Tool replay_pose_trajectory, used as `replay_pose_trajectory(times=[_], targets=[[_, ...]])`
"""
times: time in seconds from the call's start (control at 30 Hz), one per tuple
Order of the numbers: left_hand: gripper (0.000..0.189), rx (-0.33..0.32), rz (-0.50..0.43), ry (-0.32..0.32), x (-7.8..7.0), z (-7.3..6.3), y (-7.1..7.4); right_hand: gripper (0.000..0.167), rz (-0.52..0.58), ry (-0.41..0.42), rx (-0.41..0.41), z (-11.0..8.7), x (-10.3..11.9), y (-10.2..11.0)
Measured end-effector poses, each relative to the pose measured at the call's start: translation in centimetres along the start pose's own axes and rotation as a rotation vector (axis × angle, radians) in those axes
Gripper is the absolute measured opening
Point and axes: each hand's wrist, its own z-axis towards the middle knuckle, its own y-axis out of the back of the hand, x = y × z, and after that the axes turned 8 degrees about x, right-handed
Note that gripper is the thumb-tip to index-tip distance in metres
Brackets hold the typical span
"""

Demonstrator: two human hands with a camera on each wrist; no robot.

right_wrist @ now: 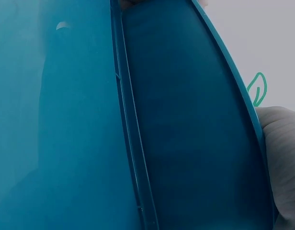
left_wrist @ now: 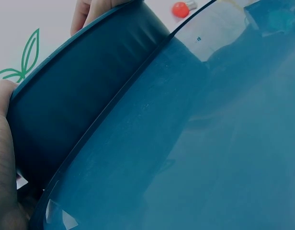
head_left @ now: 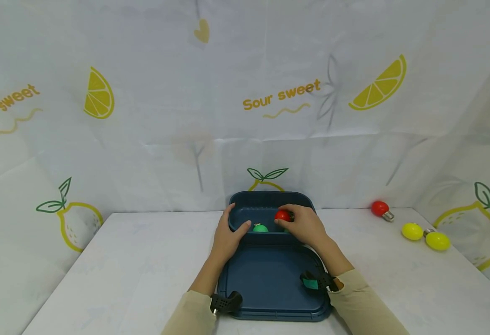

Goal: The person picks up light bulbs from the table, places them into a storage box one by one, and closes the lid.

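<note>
A dark blue plastic box [head_left: 270, 238] stands at the back of the table, its inside facing up. My left hand [head_left: 226, 237] grips its near left corner, the thumb over the front rim and fingers along the left side. Between the fingertips of my right hand [head_left: 307, 226], a red light bulb [head_left: 284, 215] is pinched inside the box's outline. Low in the box lies a green bulb [head_left: 260, 228], partly hidden by the front wall. A second patch of green shows under the right hand. Both wrist views show mostly the box's front wall [left_wrist: 85, 91].
Flat in front of the box lies a blue lid [head_left: 274, 281], beneath my wrists. To the right on the white table [head_left: 152, 265] are another red bulb [head_left: 379, 208] and two yellow bulbs [head_left: 437, 241]. A white lemon-print cloth [head_left: 165, 163] hangs behind.
</note>
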Motion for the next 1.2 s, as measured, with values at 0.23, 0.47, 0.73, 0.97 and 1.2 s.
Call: replay_pose_trajectory(times=[0.23, 0.47, 0.73, 0.97, 1.2], targets=[[0.077, -0.001, 0.000, 0.002, -0.1, -0.1, 0.0, 0.043, 0.006, 0.002, -0.002, 0.0, 0.0, -0.1], [0.077, 0.002, -0.004, -0.003, 0.0, -0.1, 0.0, 0.043, 0.009, 0.001, -0.004, 0.0, 0.0, 0.0], [0.077, 0.002, 0.002, -0.003, 0.2, 0.1, 0.0, 0.043, 0.013, 0.022, -0.017, 0.1, 0.0, 0.1], [0.077, 0.002, -0.004, 0.001, 0.2, 0.1, 0.0, 0.042, 0.030, 0.050, -0.015, 0.1, -0.1, 0.4], [0.078, 0.003, -0.004, 0.002, 0.1, 0.1, 0.0, 0.043, 0.051, 0.044, -0.046, 0.0, -0.8, 1.5]])
